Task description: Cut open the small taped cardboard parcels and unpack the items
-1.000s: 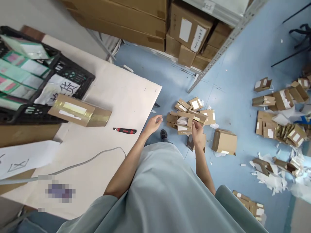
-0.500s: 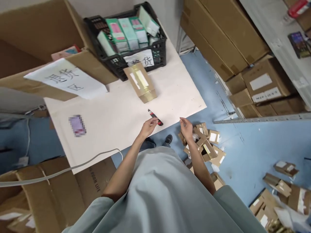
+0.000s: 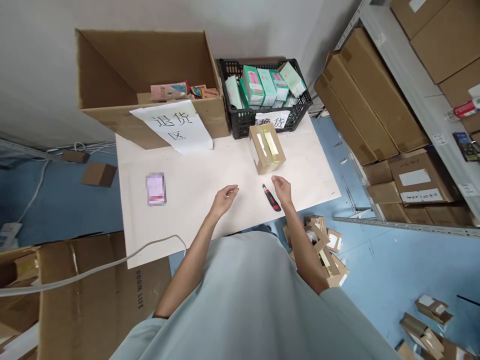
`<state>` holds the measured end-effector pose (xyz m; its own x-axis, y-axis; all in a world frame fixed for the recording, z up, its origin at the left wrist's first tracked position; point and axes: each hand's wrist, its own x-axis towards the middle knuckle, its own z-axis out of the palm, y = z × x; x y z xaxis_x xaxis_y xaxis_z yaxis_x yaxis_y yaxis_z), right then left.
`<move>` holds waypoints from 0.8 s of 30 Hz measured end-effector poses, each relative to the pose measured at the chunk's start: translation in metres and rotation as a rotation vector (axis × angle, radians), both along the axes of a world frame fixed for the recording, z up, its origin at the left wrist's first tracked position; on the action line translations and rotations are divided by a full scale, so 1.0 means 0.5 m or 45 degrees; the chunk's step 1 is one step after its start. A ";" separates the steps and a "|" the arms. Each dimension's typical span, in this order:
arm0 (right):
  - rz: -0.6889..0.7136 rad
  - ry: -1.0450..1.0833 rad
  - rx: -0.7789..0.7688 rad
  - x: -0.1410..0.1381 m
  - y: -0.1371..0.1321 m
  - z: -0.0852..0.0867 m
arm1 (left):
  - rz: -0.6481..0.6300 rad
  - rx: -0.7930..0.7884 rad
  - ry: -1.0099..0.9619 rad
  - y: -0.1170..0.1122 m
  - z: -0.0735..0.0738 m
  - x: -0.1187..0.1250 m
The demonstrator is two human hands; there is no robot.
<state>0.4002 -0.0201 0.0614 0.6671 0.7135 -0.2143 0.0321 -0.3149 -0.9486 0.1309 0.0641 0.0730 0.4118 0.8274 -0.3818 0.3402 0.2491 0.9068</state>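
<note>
My left hand hovers over the pale table with its fingers loosely curled and nothing in it. My right hand is open just to the right of a red and black utility knife that lies on the table. A small taped cardboard box stands a little beyond both hands. Neither hand touches the knife or the box.
A large open carton with a paper sign and a black crate of green boxes stand at the table's far edge. Emptied small cartons litter the blue floor at right. Shelving with brown boxes lines the right side.
My view swung from the floor pile to the table. My right hand let go of the small carton over the pile and moved up beside the knife; my left hand shifted left of it.
</note>
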 end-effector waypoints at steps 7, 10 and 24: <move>-0.260 0.325 -0.199 0.000 0.124 0.010 | 0.123 0.007 -0.026 0.068 0.036 -0.066; -0.304 0.404 -0.297 0.010 0.162 0.003 | 0.211 0.024 -0.056 0.087 0.042 -0.074; -0.138 0.362 -0.322 0.046 0.123 -0.073 | 0.222 0.235 0.100 0.179 0.051 0.104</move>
